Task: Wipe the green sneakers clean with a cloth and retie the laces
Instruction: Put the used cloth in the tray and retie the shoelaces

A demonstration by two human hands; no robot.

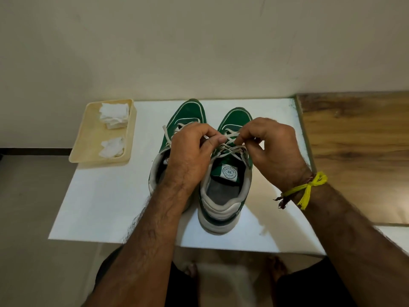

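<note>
Two green sneakers with white soles stand side by side on the white table [106,202], toes pointing away from me. Over the right sneaker [223,196], my left hand [190,151] pinches one strand of its off-white laces [230,149]. My right hand [272,149], a yellow thread tied round its wrist, pinches the other strand just opposite. The two hands nearly meet above the tongue. My left forearm hides much of the left sneaker [188,114], whose lace lies loose. White cloths [114,115] lie in a tray.
A cream plastic tray [88,140] sits at the table's far left corner, overhanging the edge, with two piles of white cloths. A wooden surface [358,151] adjoins the table on the right. A plain wall stands behind. My feet show on the floor below.
</note>
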